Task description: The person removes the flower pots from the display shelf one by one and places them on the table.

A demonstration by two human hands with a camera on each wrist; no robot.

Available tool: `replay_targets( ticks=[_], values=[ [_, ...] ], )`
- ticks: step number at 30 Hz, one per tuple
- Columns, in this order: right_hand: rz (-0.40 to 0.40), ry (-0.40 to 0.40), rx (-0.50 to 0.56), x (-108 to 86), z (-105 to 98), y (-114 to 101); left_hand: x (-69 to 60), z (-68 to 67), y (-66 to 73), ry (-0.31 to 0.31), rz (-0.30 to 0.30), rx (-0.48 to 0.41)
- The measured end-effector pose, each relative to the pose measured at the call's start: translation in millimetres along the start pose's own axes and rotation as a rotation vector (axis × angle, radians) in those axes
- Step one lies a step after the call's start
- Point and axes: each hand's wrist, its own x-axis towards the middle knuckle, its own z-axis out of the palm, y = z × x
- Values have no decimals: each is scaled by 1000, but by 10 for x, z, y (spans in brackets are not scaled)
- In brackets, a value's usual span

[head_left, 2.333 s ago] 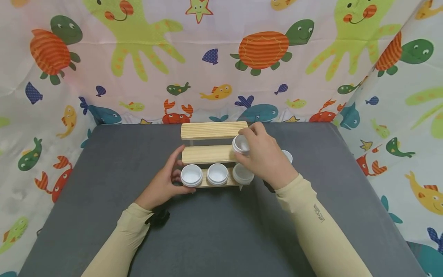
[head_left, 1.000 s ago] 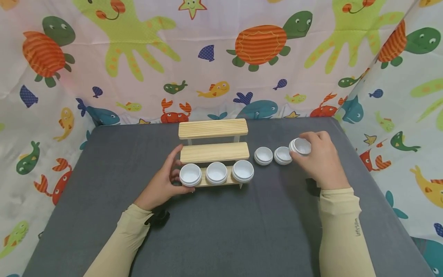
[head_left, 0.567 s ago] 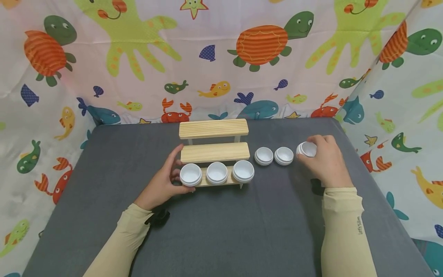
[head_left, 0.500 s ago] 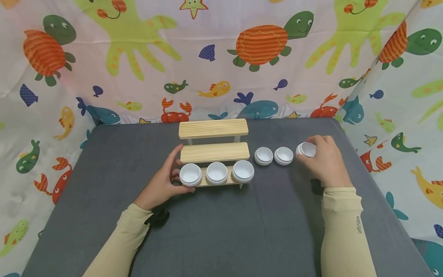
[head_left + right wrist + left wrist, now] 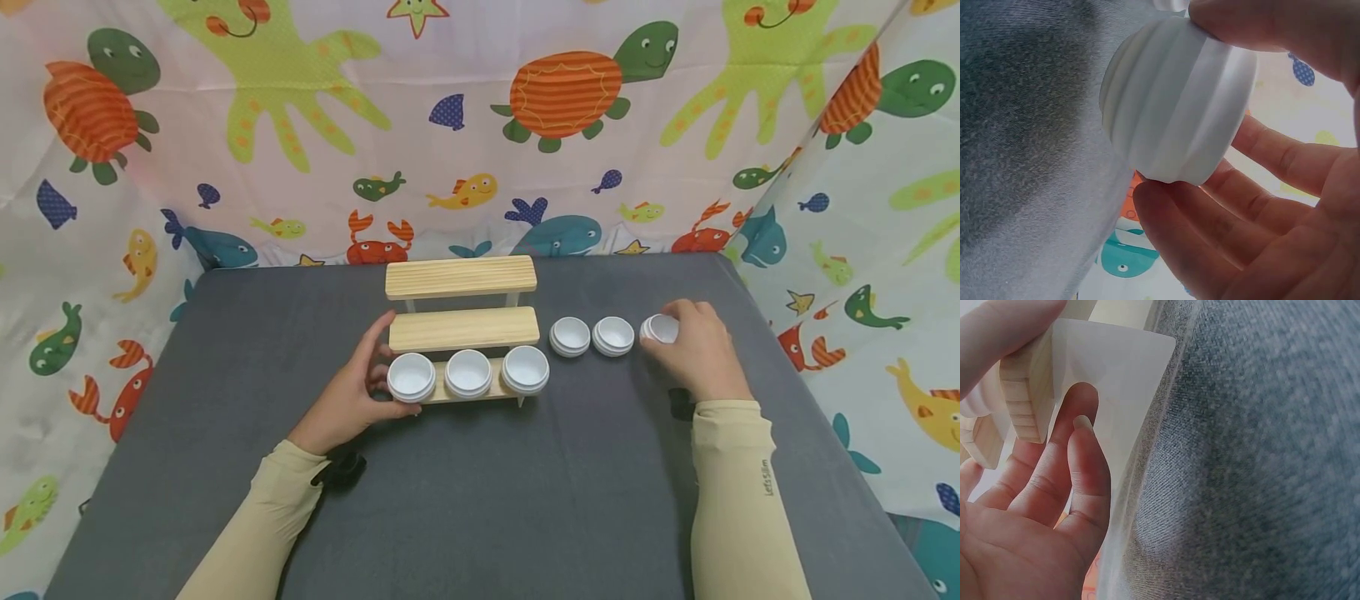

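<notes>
Toward the far right corner of the worktop (image 5: 480, 517), the right hand (image 5: 699, 354) pinches a white cup (image 5: 660, 329), best held level and eased free only once its base sits flat. Beside it stand two white cups (image 5: 570, 336), apparently empty, like three front cups (image 5: 468, 372) on the wooden rack (image 5: 463, 330), whose left end the left hand (image 5: 351, 406) grips.

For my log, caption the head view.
Three white cups on the rack's front tier, two beside it, one in the right grip.
</notes>
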Motion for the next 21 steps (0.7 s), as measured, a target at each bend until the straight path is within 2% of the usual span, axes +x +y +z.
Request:
replay_targets(
  ticks=[7,21],
  values=[
    [-14,7,-4,30,32,65,0,2,31,6,-7,20],
    [-6,-8,-5,53,88,107,8,1,-6,7,-10,19]
  ],
)
